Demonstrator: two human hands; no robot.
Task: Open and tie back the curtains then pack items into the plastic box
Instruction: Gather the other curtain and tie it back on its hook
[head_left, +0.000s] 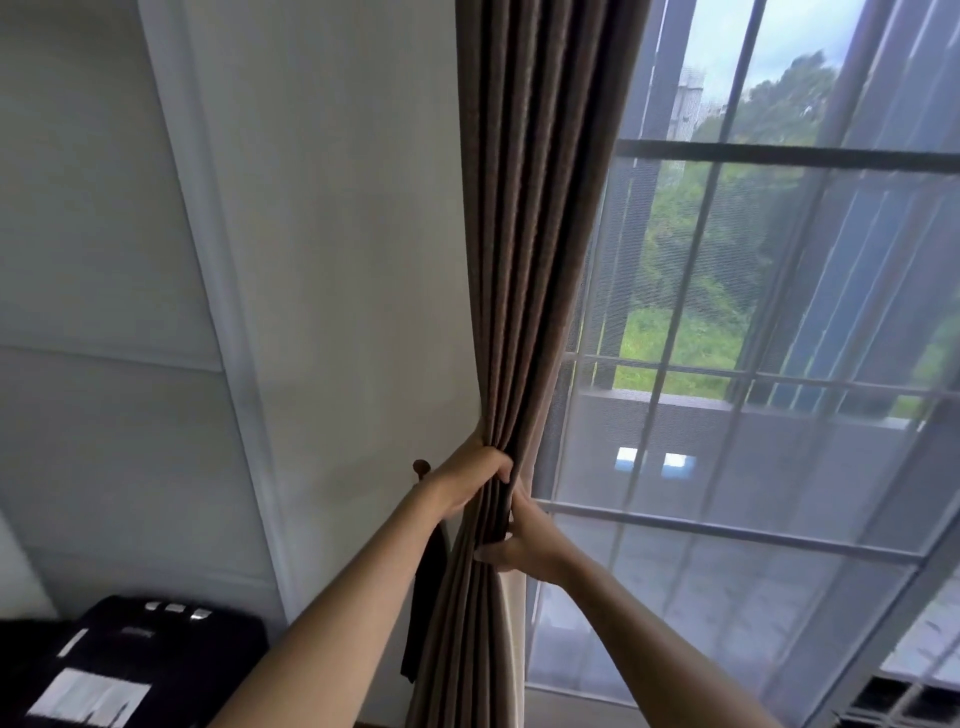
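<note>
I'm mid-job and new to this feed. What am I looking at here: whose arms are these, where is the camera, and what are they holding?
There is one picture, from a camera worn on a person's head, looking forward and down. No machine: two bare arms. The left hand grips the gathered brown curtain from the wall side; the right hand holds the same bunch just below. Behind them a tie-back strap hangs from a wall hook. A sheer curtain covers the window. A black object sits lower left; I cannot tell what it is.

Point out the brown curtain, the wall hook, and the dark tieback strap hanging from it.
brown curtain (540, 249), head view, on the gathered pleats.
wall hook (421, 467), head view, on its round knob.
dark tieback strap (426, 597), head view, on its hanging length.
</note>
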